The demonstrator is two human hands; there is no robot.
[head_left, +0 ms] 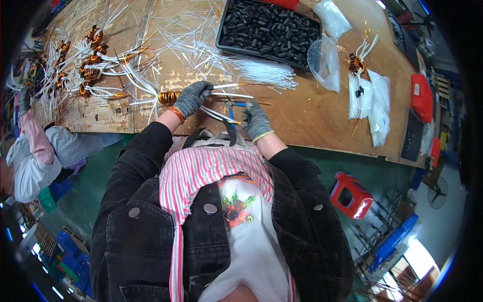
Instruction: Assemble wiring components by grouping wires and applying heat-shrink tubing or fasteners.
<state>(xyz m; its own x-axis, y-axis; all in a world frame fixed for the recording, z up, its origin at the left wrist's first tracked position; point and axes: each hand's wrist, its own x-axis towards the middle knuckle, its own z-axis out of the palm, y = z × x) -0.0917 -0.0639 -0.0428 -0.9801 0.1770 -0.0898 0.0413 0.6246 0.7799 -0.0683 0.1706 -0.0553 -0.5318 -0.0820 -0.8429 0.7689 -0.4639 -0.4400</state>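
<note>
My left hand, in a grey knitted glove, is closed around the right end of a copper-wound coil and its leads. White sleeved leads with copper-coloured ends stretch right from under its fingers; others stick out on the coil's left. Beside these leads are small cutters with blue handles, spread apart, their jaws close to the leads. My right hand, also gloved, has its fingers curled at the end of the upper handle; its palm side is hidden.
A black tray of small black cylinders stands at the back, near loose white tubes. More coils lie left. Clear bags and another coil are right. A red stool stands below the table; a co-worker's sleeve shows far left.
</note>
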